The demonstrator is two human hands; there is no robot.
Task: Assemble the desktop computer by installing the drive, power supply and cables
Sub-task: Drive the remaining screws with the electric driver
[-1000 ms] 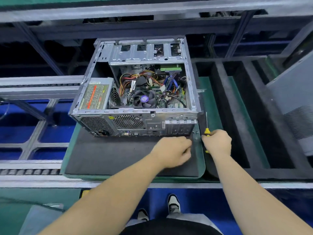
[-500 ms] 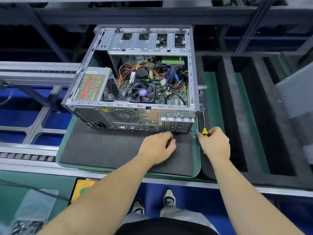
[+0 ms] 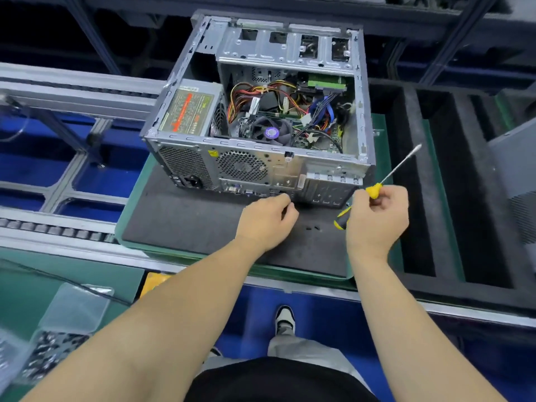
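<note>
One open case [image 3: 261,146] on the mat [image 3: 203,227] — right hand [image 3: 377,219] grips one screwdriver [image 3: 374,191], left hand [image 3: 265,220] curled near two screws [image 3: 312,228], holding nothing visible

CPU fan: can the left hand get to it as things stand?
Probably yes. The case lies with its open side up, so the CPU fan is exposed from above. The left hand sits at the rear panel; loose cables lie beside the fan, not over it.

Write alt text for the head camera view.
A person's right hand holds a yellow-handled screwdriver beside an open computer case lying on a black foam mat, while the left hand reaches to the case's rear panel. Power supply and cables show inside.
</note>
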